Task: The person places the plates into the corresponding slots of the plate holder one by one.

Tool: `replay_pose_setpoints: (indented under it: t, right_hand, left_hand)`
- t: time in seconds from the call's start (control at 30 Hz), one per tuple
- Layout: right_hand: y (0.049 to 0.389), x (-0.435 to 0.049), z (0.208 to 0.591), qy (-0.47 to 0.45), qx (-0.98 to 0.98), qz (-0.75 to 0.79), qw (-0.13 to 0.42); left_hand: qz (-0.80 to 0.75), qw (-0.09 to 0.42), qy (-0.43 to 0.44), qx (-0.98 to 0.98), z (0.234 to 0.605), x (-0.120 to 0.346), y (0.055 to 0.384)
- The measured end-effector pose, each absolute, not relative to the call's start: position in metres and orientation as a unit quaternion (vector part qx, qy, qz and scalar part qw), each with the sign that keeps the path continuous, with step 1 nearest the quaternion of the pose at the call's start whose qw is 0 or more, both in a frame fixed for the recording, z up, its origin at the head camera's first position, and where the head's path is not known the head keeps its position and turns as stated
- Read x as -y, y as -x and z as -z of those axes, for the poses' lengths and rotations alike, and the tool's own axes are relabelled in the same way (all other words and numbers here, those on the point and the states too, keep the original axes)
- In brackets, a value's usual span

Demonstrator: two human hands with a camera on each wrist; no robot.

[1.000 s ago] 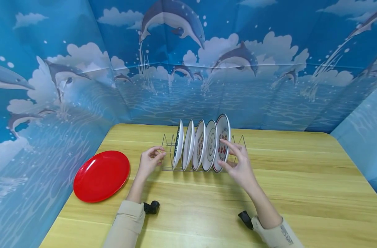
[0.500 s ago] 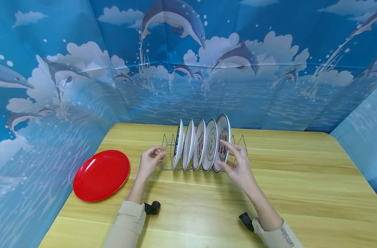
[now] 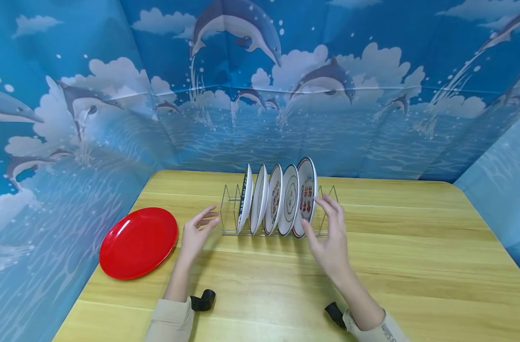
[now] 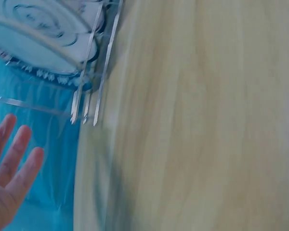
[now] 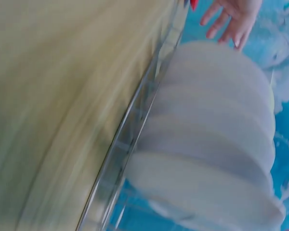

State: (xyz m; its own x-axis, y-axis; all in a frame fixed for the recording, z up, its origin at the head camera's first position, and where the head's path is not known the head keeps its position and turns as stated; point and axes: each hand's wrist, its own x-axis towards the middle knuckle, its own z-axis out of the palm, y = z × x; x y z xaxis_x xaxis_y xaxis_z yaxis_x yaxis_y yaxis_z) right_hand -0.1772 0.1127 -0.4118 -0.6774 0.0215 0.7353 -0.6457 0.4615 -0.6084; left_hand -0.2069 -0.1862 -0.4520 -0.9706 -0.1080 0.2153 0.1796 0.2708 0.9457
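A silver wire dish rack (image 3: 222, 209) holds several white plates standing on edge in a row. The largest, at the right end, is a plate (image 3: 306, 187) with red print; the leftmost plate (image 3: 245, 202) has dark lettering. My left hand (image 3: 194, 233) is just left of the rack, holding nothing; in the left wrist view its fingers (image 4: 20, 166) are spread apart from the wires. At the other end my right hand (image 3: 332, 242) has its fingers extended, the thumb tip overlapping the right-end plate's lower edge. The right wrist view shows the pale backs of the plates (image 5: 202, 187).
A red oval plate (image 3: 139, 243) lies flat on the wooden table (image 3: 414, 251), left of the rack. Behind the table hangs a blue backdrop (image 3: 251, 123) with dolphins. Black wrist-worn devices (image 3: 204, 300) stick out beside both sleeves.
My left hand has drawn back leftward from the rack's end, its fingers straightening. My right hand's fingers have loosened and pulled away from the right-end plate's face. The plates stay in place.
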Motion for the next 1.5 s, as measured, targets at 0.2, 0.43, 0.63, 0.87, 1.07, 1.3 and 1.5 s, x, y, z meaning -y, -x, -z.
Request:
replay_pose_setpoints:
  t: [0.2,0.43,0.63,0.87,1.07,1.3,1.5]
  right_hand:
    - [0.167,-0.083,0.417,-0.305,0.713,-0.497,0.389]
    - [0.155,-0.045,0.430,-0.339,0.731,-0.547,0.227]
    - [0.154,-0.016,0.438,-0.331,0.754,-0.563,0.075]
    - [0.165,0.009,0.448,-0.315,0.763,-0.564,-0.025]
    - [0.179,0.029,0.451,-0.297,0.753,-0.582,-0.078]
    - [0.188,0.053,0.460,-0.267,0.721,-0.622,-0.148]
    - [0.198,0.071,0.465,-0.219,0.698,-0.651,-0.200]
  left_hand:
    - [0.596,0.165,-0.006,0.786,0.432,0.210,0.179]
    - [0.579,0.239,-0.087,0.774,0.435,0.254,0.157]
    - [0.573,0.263,-0.187,0.753,0.446,0.291,0.140]
    - [0.622,0.286,-0.250,0.685,0.450,0.321,0.120]
    - [0.625,0.283,-0.302,0.662,0.454,0.339,0.110]
    - [0.625,0.234,-0.354,0.655,0.462,0.357,0.105]
    - [0.627,0.197,-0.376,0.653,0.468,0.369,0.104]
